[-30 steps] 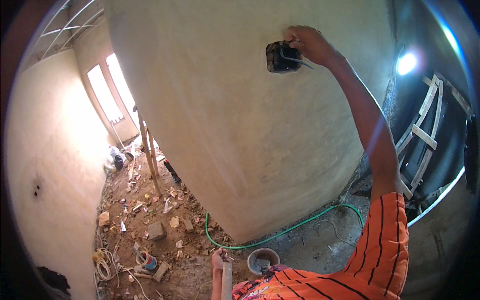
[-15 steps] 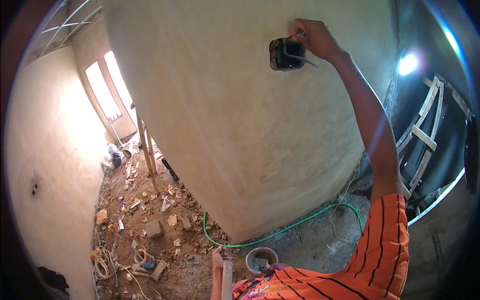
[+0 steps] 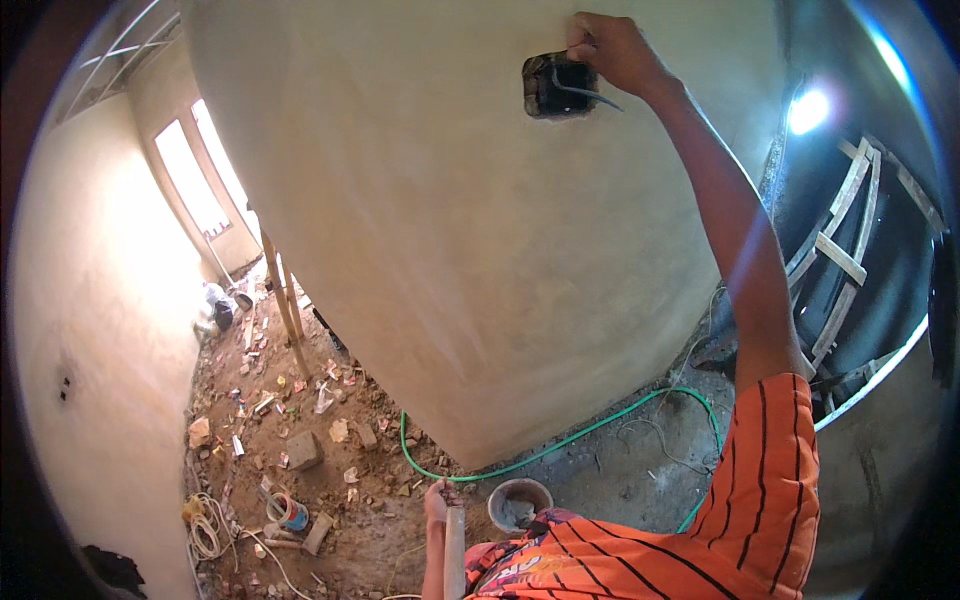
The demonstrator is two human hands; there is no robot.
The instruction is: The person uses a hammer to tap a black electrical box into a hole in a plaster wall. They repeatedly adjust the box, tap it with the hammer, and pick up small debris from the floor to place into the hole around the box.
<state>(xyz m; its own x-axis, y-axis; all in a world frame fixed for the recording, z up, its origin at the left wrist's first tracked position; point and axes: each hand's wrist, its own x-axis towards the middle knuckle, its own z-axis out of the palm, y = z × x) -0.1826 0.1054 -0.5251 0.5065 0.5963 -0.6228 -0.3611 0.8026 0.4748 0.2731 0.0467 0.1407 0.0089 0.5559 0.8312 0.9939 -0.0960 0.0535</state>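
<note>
High on the plastered wall, my right hand is raised to the upper right corner of a square black recessed electrical box. Its fingers are pinched together at the box's edge; whatever lies between them is too small to tell. A grey cable curves out of the box below those fingers. Low in view, my left hand is closed beside a long, narrow, pale grey piece seen end-on. What exactly its fingers grip is hidden.
A bucket with grey material stands on the floor by a green hose. Rubble and litter cover the dirt floor, with a block, a coil of pale hose and bamboo poles. A wooden frame leans at the right.
The wall, box and floor have shifted slightly up and left in view. My right hand stays at the box's upper right corner, its fingers still pinched. My left hand remains low.
</note>
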